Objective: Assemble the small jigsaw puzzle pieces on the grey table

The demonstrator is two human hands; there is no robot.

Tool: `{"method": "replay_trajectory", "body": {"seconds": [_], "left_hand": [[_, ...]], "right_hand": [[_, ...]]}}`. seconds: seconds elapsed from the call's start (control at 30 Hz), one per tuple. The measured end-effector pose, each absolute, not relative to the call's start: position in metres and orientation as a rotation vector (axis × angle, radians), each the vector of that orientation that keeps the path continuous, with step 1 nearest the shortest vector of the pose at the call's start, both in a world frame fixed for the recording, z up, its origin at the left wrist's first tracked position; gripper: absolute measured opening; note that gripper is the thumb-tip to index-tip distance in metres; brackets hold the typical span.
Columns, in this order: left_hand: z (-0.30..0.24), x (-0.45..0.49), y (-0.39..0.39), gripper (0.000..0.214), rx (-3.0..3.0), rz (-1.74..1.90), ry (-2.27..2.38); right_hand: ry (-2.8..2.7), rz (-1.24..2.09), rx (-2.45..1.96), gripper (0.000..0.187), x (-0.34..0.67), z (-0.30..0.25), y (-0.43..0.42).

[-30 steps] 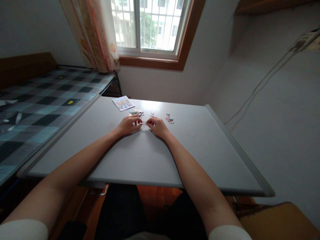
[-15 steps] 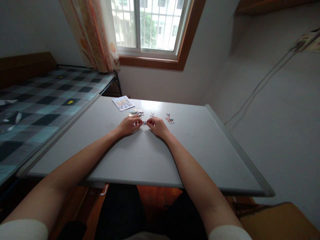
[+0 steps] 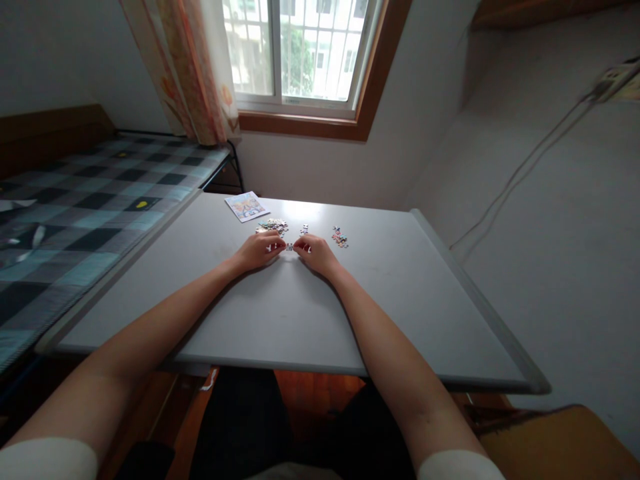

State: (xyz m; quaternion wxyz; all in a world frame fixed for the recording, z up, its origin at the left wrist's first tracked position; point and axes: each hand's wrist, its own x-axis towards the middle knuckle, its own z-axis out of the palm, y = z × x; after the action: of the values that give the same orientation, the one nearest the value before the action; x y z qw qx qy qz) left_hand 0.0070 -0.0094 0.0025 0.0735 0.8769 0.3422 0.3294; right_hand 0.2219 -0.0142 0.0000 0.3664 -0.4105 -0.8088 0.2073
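Small jigsaw puzzle pieces (image 3: 289,247) are pinched between my two hands, just above the white table (image 3: 285,313). My left hand (image 3: 261,251) grips them from the left with thumb and fingers closed. From the right, my right hand (image 3: 314,253) pinches them in the same way. Whether they are fully joined is too small to tell. Behind my left hand lies a pile of loose puzzle pieces (image 3: 274,225). Beyond my right hand are a few pieces (image 3: 305,229), and farther right a smaller cluster of pieces (image 3: 340,237).
A square picture card (image 3: 247,207) lies at the table's far left. A bed with a checked cover (image 3: 165,179) runs along the left side. A wooden chair or stool (image 3: 560,443) stands at the lower right, and a cable (image 3: 520,170) hangs down the right wall.
Almost nothing differs. Both hands stay in place, pinching the puzzle pieces; the view has shifted very slightly.
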Motion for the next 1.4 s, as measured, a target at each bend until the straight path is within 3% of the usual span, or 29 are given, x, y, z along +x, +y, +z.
{"method": "replay_trajectory", "body": {"seconds": [0.5,0.9,1.2,1.4], "left_hand": [[0.004,0.007,-0.012,0.016,2.697,0.996,1.149],[-0.001,0.002,-0.005,0.005,2.459,1.193,1.730],[0.015,0.013,-0.021,0.022,2.398,0.685,1.922],[0.019,0.014,-0.024,0.023,2.376,0.647,1.924]], "right_hand": [[-2.096,0.535,-1.116,0.007,0.222,0.000,-0.014],[-1.833,0.333,-1.583,0.009,0.231,0.006,-0.015],[-1.890,0.322,-1.674,0.018,0.230,0.009,-0.018],[-1.955,0.279,-1.636,0.020,0.230,0.008,-0.018]]}}
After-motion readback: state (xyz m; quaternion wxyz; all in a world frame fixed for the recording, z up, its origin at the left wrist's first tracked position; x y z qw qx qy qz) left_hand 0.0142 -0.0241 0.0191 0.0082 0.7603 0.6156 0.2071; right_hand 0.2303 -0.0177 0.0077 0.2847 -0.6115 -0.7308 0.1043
